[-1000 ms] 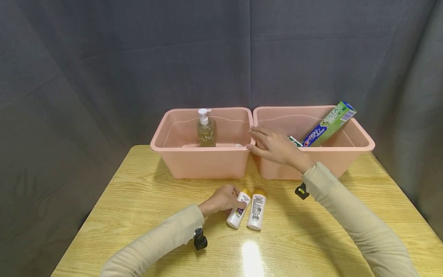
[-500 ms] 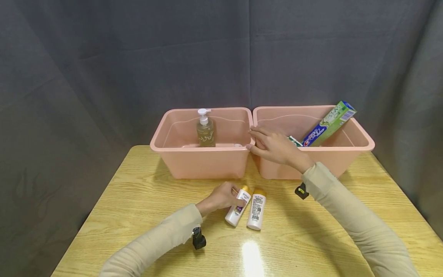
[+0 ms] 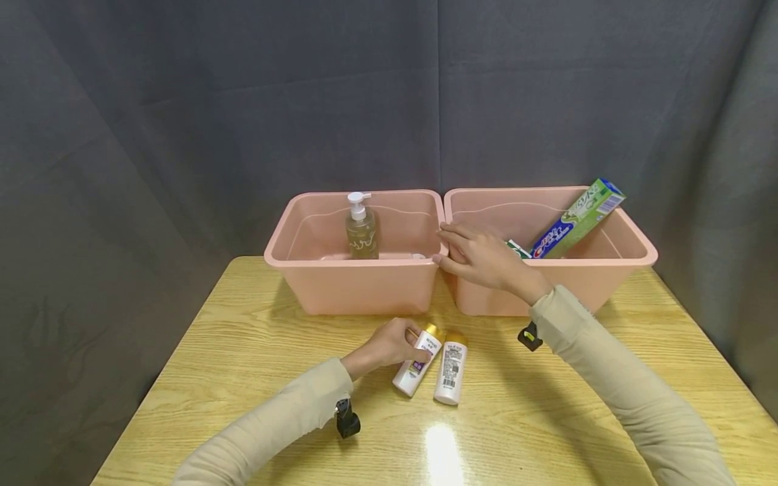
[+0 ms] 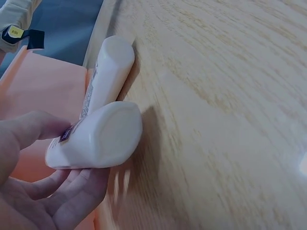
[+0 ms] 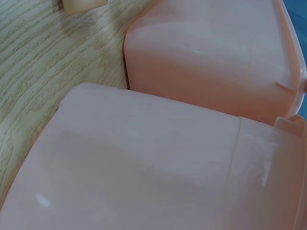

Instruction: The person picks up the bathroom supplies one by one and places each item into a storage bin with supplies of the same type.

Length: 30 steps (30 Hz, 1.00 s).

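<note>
Left hand (image 3: 392,344) grips white bottle (image 3: 417,364), near side of left bin (image 3: 365,289); second bottle (image 3: 450,371) just right. Left wrist view shows base (image 4: 120,134) (head can't). Right hand (image 3: 483,258) across bin rims, grip unclear, hiding right bin (image 3: 608,275) corner.

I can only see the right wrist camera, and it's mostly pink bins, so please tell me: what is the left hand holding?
Observer: The left hand holds a white bottle between its thumb and fingers.
Operator: Cool! Is there another one like it?
Observer: Yes, a second white bottle lies on the table, just to the right of it in the head view.
Operator: And is anything poking out up top?
Observer: Yes, a green and blue box leans inside the right bin, with its upper end above the rim.
</note>
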Each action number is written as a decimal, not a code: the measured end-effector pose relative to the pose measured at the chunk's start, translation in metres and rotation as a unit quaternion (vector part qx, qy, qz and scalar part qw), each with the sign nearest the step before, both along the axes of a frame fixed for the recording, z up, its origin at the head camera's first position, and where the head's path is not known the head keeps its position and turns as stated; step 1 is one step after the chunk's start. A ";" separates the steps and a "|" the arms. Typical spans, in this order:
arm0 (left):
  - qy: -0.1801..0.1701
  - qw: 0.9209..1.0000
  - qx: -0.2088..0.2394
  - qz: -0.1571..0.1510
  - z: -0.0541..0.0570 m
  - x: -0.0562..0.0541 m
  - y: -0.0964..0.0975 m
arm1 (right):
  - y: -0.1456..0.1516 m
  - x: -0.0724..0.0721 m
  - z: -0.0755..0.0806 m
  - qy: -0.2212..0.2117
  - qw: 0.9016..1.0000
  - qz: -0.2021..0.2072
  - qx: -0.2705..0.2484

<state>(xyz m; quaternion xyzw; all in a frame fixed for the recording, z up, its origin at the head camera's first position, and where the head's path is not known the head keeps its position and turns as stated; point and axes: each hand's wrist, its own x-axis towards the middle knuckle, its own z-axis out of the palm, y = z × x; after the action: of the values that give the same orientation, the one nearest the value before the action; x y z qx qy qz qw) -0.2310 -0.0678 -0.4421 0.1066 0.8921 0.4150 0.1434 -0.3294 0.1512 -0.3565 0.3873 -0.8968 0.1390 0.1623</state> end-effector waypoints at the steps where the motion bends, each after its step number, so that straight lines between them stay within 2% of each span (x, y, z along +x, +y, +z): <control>1: 0.003 1.000 -0.001 -0.001 0.001 0.000 0.000 | 0.000 0.000 0.000 0.000 1.000 0.000 0.000; 5: 0.011 1.000 0.007 -0.005 0.002 -0.001 -0.003 | 0.000 0.001 0.001 -0.003 1.000 -0.002 0.000; 20: -0.018 0.997 0.077 0.003 0.011 -0.003 -0.010 | -0.001 0.004 0.002 -0.007 1.000 -0.007 0.004; 30: -0.012 0.996 0.085 0.007 0.020 -0.003 -0.014 | 0.000 0.003 0.003 -0.009 1.000 -0.010 0.009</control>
<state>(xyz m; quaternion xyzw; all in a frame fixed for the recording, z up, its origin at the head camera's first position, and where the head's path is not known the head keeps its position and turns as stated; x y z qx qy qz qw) -0.2343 -0.0823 -0.4221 0.1069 0.8528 0.4913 0.1410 -0.3259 0.1509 -0.3537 0.3783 -0.9034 0.1325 0.1522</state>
